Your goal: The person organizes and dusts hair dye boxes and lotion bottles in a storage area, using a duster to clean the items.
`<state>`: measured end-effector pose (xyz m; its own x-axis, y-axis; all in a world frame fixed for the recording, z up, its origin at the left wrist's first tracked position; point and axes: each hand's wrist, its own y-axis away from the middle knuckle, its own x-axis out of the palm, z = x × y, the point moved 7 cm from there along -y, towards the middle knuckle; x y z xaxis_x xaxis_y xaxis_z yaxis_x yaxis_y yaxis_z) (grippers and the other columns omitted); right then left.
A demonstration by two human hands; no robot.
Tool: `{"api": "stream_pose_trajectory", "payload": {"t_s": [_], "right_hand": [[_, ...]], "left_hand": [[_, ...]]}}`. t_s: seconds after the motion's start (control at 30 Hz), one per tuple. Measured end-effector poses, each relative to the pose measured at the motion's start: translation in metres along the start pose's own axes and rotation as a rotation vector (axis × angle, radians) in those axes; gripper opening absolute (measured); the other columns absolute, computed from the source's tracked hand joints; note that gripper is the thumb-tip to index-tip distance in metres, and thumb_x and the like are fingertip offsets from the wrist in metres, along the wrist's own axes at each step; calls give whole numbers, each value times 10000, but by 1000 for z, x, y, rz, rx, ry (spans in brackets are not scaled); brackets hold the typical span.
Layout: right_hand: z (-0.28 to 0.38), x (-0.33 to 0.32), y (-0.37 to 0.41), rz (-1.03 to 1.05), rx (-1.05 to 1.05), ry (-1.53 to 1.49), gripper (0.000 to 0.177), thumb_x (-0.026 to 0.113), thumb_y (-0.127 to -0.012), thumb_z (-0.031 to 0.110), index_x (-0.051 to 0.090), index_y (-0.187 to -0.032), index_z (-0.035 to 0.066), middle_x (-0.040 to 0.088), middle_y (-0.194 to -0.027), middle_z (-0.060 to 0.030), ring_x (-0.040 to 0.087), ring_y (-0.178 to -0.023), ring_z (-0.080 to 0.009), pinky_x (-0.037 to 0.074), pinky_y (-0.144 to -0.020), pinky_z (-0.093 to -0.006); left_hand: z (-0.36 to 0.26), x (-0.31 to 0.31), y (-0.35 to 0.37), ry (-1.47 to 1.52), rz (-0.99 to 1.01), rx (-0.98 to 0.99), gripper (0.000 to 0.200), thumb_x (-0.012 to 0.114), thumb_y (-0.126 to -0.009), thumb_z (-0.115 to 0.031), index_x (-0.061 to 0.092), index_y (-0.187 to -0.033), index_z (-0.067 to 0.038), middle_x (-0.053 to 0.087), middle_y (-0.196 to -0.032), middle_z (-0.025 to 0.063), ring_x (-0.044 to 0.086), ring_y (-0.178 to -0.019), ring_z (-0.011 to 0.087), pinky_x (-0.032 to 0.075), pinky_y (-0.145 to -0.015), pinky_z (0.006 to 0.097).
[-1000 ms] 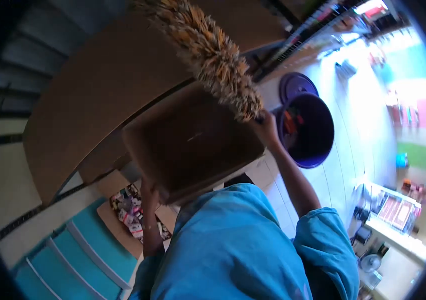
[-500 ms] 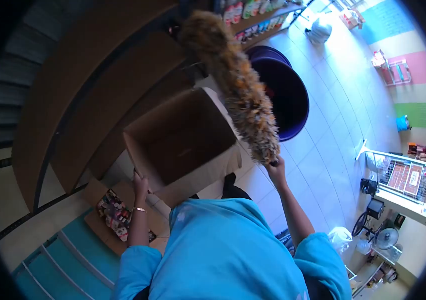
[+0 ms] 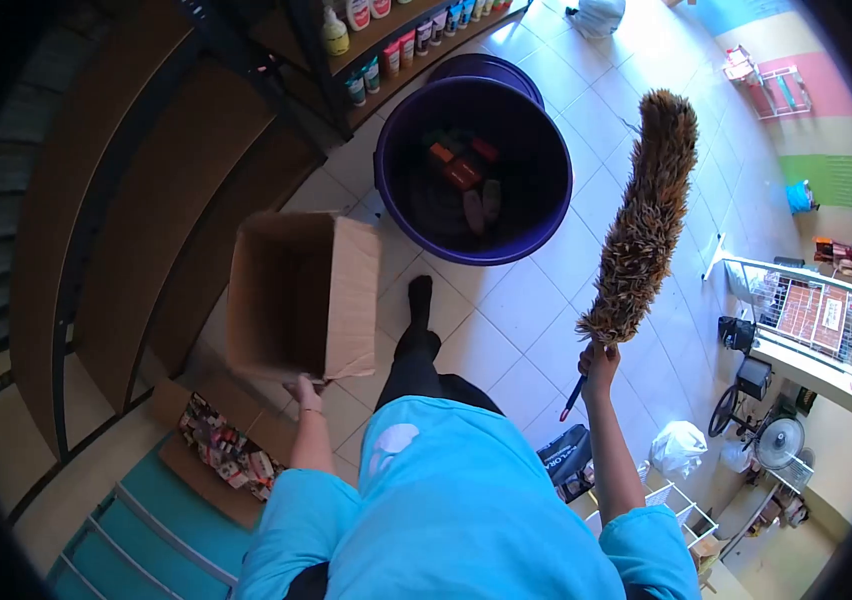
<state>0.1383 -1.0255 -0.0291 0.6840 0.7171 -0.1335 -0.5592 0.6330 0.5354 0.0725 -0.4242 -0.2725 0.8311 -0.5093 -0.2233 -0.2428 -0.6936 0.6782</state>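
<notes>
Fingers grip: left hand empty box, right hand duster; tub holds packets.

Only one view is given, from a camera worn on the head and turned steeply down. The left hand and the right hand are seen near, the tiled floor far below.

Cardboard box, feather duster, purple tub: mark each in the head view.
cardboard box [image 3: 351, 295], head view, lit outer side panel.
feather duster [image 3: 646, 225], head view, middle of the feathers.
purple tub [image 3: 541, 237], head view, lower right rim.
</notes>
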Motion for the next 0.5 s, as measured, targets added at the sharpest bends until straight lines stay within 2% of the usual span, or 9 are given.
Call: {"api": "stream_pose_trajectory", "payload": {"t_s": [0.07,0.13,0.2,0.27,0.33,0.43,0.5], "right_hand": [[-7,14,-20,-30,38,-52,212,568,-844,222,439,-701,132,277,-456,79,253,-326,-27,142,-305,-199],[-9,31,-33,-13,87,-34,198,581,-831,242,479,-705,128,245,-427,80,218,-303,-39,145,-295,-213],[-20,35,-60,12,102,-58,205,579,-833,253,478,-706,127,252,-432,76,225,-301,-42,151,-291,-212],[-28,38,-84,-12,112,3,237,565,-842,254,441,-678,136,259,-433,74,235,-298,-44,156,-281,-210],[-38,37,-111,59,118,17,246,553,-852,237,416,-670,141,277,-446,70,259,-303,-41,155,-264,-207],[-46,36,-131,72,104,-3,273,558,-847,225,388,-652,137,278,-438,71,266,-306,-42,162,-276,-202],[-51,28,-149,90,112,9,271,555,-845,209,382,-650,135,283,-440,70,268,-308,-43,165,-281,-201]], "left_hand": [[65,2,-31,7,22,-119,587,420,-673,22,263,-1213,-149,489,-1041,151,583,-700,255,534,-465,364],[77,35,2,130,-210,-259,545,431,-679,1,274,-1181,-141,521,-961,137,566,-614,239,507,-434,355],[121,55,-4,313,-203,-362,480,448,-687,-32,298,-1131,-135,539,-893,117,558,-602,226,477,-437,336],[170,81,-22,453,-25,-425,459,465,-693,-69,312,-1115,-163,531,-909,121,551,-599,226,479,-496,337],[173,132,-3,597,45,-511,443,480,-701,-90,316,-1102,-185,523,-908,127,553,-630,226,492,-561,344],[205,154,-8,539,-182,-525,396,498,-717,-121,341,-1077,-169,512,-951,126,553,-699,229,501,-626,368],[210,170,4,549,-316,-373,390,514,-729,-157,359,-1087,-156,509,-982,107,550,-748,240,501,-669,384]]}}
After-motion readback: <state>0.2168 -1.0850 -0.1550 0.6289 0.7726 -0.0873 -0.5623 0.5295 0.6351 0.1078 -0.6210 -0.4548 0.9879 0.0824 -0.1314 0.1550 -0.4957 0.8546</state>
